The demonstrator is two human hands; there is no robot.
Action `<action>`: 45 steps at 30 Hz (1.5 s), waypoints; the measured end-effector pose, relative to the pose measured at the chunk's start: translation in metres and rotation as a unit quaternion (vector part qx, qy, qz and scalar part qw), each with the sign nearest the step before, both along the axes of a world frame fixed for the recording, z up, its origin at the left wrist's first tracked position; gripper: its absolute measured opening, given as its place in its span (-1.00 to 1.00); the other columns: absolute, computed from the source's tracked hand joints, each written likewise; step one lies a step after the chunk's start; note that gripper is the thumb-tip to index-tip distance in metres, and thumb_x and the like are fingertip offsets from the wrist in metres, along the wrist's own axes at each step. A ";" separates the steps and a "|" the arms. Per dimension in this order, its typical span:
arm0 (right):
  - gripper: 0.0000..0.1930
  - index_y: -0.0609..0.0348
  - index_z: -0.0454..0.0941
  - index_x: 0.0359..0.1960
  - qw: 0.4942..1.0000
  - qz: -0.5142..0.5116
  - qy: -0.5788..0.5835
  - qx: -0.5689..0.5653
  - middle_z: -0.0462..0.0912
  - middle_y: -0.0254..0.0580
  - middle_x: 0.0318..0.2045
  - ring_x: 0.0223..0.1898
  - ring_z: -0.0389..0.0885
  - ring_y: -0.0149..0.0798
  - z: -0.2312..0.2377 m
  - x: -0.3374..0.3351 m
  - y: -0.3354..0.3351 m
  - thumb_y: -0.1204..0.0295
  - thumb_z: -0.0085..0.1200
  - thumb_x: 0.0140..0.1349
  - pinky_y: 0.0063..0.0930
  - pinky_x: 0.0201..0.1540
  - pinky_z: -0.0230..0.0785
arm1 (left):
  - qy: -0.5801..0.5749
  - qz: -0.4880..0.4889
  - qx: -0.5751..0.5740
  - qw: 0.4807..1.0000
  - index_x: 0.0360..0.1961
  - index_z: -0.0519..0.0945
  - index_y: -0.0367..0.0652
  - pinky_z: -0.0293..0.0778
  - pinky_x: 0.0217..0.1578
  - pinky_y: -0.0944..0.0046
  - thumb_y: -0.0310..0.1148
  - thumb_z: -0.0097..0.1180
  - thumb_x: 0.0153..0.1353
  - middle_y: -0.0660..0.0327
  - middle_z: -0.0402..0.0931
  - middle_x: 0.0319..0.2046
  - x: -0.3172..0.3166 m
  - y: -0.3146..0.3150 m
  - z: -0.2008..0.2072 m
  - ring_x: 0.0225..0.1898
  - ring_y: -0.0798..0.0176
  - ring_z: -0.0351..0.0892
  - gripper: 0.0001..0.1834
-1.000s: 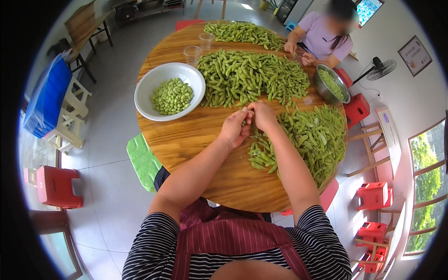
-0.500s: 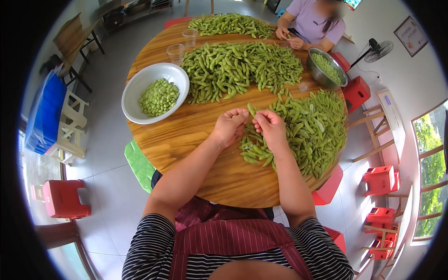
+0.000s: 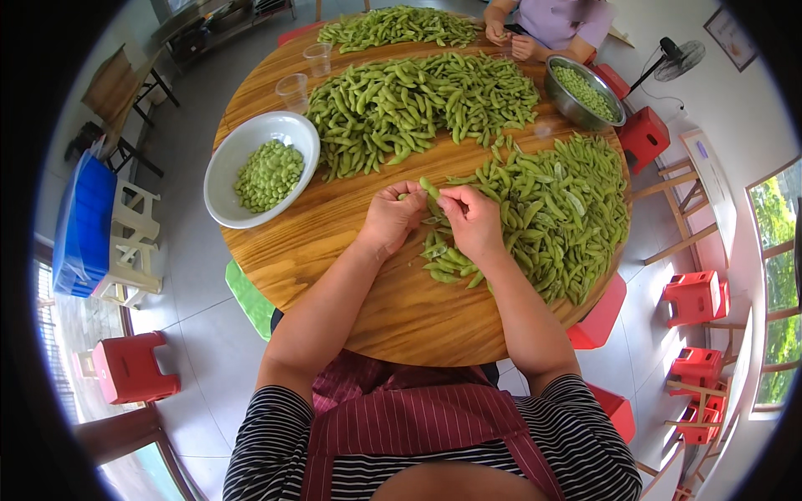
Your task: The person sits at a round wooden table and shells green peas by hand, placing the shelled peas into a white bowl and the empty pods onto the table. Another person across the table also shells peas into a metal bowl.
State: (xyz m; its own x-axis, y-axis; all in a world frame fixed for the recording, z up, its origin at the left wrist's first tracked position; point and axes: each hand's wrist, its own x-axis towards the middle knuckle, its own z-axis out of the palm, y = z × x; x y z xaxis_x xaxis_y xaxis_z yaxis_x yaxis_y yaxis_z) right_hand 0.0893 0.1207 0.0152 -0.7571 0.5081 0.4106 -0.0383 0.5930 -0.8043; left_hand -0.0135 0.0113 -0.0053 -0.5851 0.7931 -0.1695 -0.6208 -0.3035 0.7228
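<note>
Both hands, left (image 3: 393, 219) and right (image 3: 472, 221), pinching one pod (image 3: 430, 189) right of bowl (image 3: 224, 175). Advised: split along seam, beans caught in palm.

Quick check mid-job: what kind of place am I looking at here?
Probably a plain communal dining or food-prep room: a round wooden table heaped with green soybean pods, red plastic stools on a tiled floor, and a second person shelling beside a steel bowl.
</note>
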 end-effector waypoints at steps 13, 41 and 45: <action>-0.86 0.23 0.42 -0.41 0.821 0.113 -0.014 -0.560 0.50 -0.28 -0.52 -0.57 0.39 -0.47 -0.012 -0.004 0.003 0.42 0.04 0.17 -0.62 -0.52 0.31 | 0.064 0.064 -0.032 0.995 -0.47 0.46 -0.15 0.10 -0.72 0.56 -0.50 0.05 0.12 0.41 0.36 -0.65 0.004 0.001 -0.003 -0.73 0.58 0.18 -0.96; -0.88 0.29 0.48 -0.42 0.943 0.046 -0.016 -0.328 0.50 -0.33 -0.54 -0.58 0.39 -0.53 -0.007 -0.007 -0.002 0.47 0.02 0.16 -0.68 -0.52 0.26 | -0.075 -0.040 -0.006 0.996 -0.41 0.39 -0.15 0.00 -0.73 0.49 -0.42 -0.19 0.19 0.30 0.31 -0.61 0.007 0.000 0.007 -0.75 0.49 0.06 -0.90; -0.94 0.32 0.47 -0.45 0.987 0.037 0.033 -0.153 0.51 -0.28 -0.51 -0.56 0.48 -0.48 -0.007 -0.007 -0.010 0.57 0.07 0.09 -0.62 -0.47 0.33 | -0.147 -0.088 0.006 0.985 -0.35 0.36 -0.15 0.01 -0.68 0.48 -0.34 -0.24 0.20 0.27 0.32 -0.55 0.007 0.001 0.002 -0.71 0.45 0.07 -0.86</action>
